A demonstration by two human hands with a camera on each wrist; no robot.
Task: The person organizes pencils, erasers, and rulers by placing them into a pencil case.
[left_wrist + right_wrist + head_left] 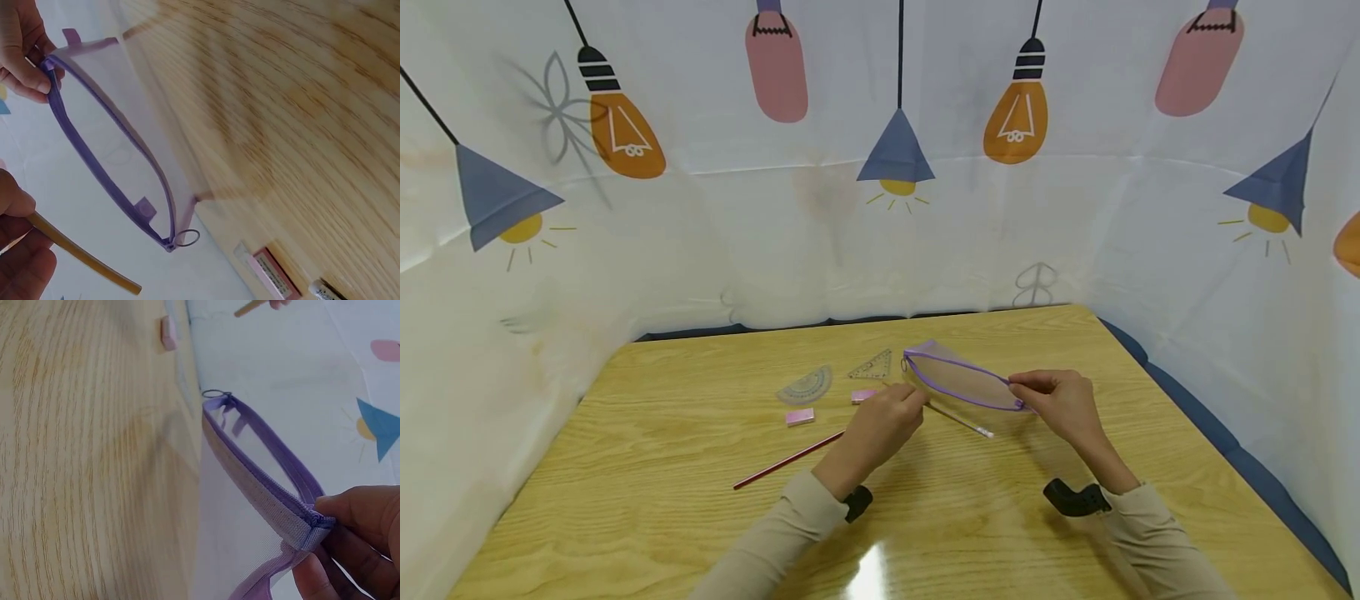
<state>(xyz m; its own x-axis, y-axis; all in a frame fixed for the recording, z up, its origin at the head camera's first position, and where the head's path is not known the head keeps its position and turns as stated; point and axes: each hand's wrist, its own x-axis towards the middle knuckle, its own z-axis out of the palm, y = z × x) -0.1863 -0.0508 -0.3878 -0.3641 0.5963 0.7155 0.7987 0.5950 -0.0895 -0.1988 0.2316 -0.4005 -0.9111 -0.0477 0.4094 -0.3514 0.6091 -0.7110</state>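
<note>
My right hand (1063, 404) pinches one end of a see-through pencil pouch (250, 481) with purple zip edging. The pouch's mouth gapes, and a metal ring (187, 237) hangs at its far end. Between the thumb and fingers of my left hand (883, 421) is a thin golden-yellow stick (84, 253), perhaps a pencil; its plain end points away from the hand. The left hand is just left of the pouch, apart from it. Beneath and beside that hand lie a pencil with a white eraser end (961, 421) and a dark red pencil (788, 459).
Left of the pouch on the wooden table (662, 417) lie a clear protractor (806, 386), a clear set square (872, 366), a pink eraser (800, 417) and a second pink eraser (862, 396). A patterned curtain (820, 233) hangs behind the table.
</note>
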